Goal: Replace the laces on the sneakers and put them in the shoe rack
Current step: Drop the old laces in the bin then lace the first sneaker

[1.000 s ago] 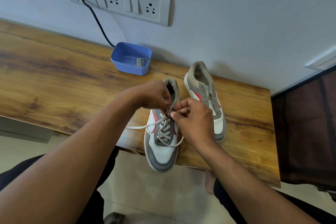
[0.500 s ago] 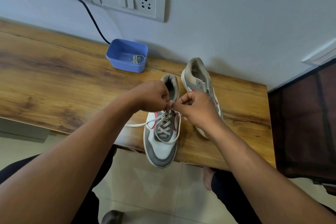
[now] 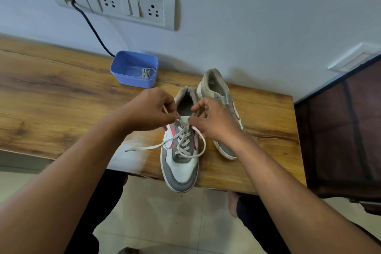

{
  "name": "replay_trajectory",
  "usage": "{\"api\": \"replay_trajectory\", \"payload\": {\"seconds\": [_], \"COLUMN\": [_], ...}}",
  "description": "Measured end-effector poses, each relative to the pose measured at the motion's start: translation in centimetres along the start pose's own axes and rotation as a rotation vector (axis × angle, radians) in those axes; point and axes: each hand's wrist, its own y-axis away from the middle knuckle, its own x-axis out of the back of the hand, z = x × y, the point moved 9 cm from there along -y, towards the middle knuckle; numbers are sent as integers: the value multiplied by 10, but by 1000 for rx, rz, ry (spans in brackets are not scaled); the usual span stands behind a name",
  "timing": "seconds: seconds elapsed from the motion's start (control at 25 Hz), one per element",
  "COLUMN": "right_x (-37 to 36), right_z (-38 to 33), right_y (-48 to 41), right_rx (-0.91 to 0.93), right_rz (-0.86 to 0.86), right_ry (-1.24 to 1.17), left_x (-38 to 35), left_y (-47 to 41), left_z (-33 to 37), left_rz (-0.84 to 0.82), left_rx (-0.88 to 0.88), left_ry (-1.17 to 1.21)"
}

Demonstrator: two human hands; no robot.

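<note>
Left hand (image 3: 150, 109) and right hand (image 3: 213, 122) each pinch the lace (image 3: 181, 144) above the tongue of the near sneaker (image 3: 181, 168), holding both strands taut so, I judge, the knot seats snugly.

On table (image 3: 61, 109), near sneaker (image 3: 181, 169), toe past front edge. Just right-behind it: second sneaker (image 3: 215, 86). Behind-left of it: tub (image 3: 134, 82) holding spare lace (image 3: 147, 72). Above its tongue: left hand (image 3: 148, 109), right hand (image 3: 212, 121), pinching its lace (image 3: 184, 144).

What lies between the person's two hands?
In the head view, the collar and tongue of the near grey-and-white sneaker; the left hand and right hand each pinch its pale flat lace there.
</note>
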Motion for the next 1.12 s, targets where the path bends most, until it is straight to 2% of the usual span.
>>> {"api": "replay_trajectory", "payload": {"seconds": [0.16,0.32,0.56,0.64,0.76,0.84,0.92,1.0,1.12], "right_x": [-8,-9,-9,-10,-11,-12,-12,-13,-15], "right_z": [-1,0,3,3,5,9,10,10,11], "right_y": [2,0,-1,-1,-2,-2,-1,-3,-4], "right_rx": [66,71,60,70,57,38,32,32,9], "right_rz": [-108,-100,-120,-125,-150,-170,-179,-180,-193], "right_ry": [67,51,-29,-30,-67,-86,-94,-109,-144], "left_x": [-13,-19,2,-6,-6,9,6,-5,6], "left_y": [-2,-5,-2,1,-4,-5,-1,-1,-8], "left_z": [-4,2,-19,-12,-12,-31,-37,-26,-30], "left_rz": [-83,-35,-71,-110,-107,-76,-126,-168,-89], "left_rx": [63,35,102,72,28,95,130,75,72], "left_ry": [131,84,132,152,48,-16,25,67,-98]}}
